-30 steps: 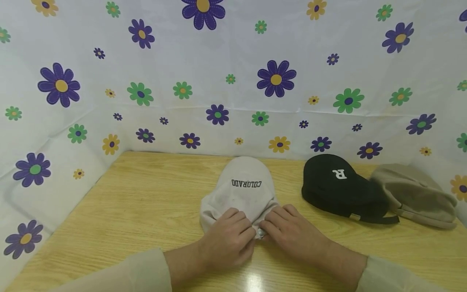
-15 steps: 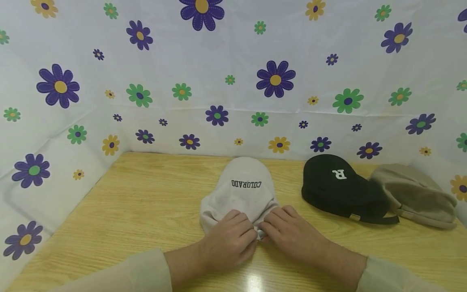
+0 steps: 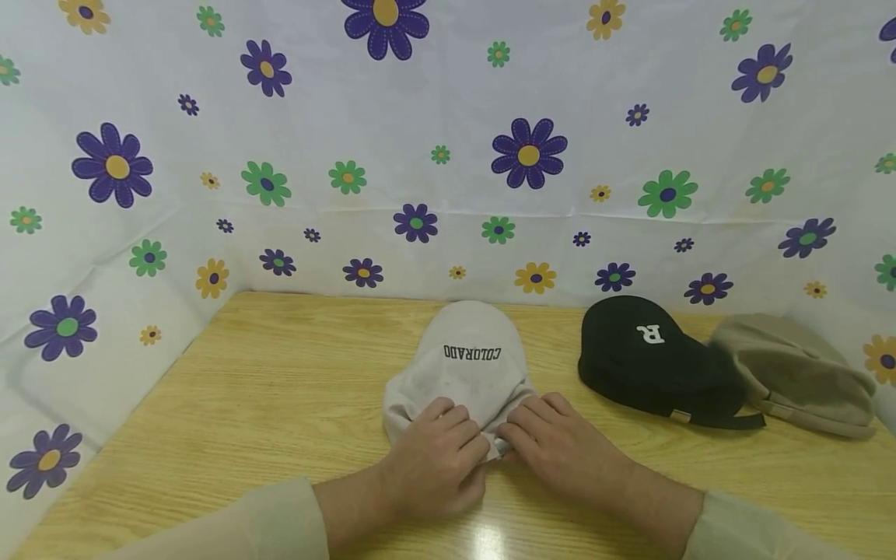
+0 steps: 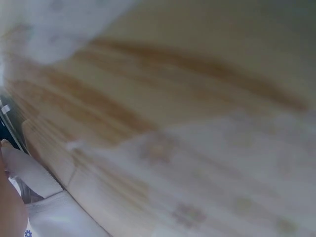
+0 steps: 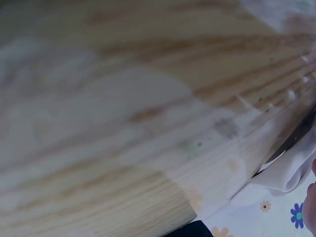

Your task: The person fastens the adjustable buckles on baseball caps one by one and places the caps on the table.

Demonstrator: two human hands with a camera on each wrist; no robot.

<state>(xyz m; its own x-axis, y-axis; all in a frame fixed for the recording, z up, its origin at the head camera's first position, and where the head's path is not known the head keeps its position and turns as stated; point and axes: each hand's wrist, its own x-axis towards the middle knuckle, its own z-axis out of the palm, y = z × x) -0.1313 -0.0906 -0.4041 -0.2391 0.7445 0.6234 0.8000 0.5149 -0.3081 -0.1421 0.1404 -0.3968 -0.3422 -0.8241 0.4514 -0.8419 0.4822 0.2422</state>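
A light beige cap (image 3: 470,381) lies in the middle of the table, the word COLORADO upside down on its crown. At its near edge, my left hand (image 3: 437,459) pinches the fabric with curled fingers. Just right of it, my right hand (image 3: 560,443) pinches the same edge. A small shiny metal buckle (image 3: 500,446) shows between the two hands; the strap there is mostly hidden by fingers. Pale cap fabric (image 4: 64,215) appears at the lower left of the left wrist view. The right wrist view catches part of the cap (image 5: 284,170) beside the fingers (image 5: 310,210).
To the right sits a black cap (image 3: 630,358) with a white R, its strap end sticking out. A tan cap (image 3: 805,373) leans against it at the far right. Behind the wooden table (image 3: 280,365) hangs a white flowered cloth (image 3: 448,101), also along the left side.
My left hand has shifted very slightly at the cap's near edge, and the buckle between the fingers has moved a little. The cap itself and the other two caps stay put.
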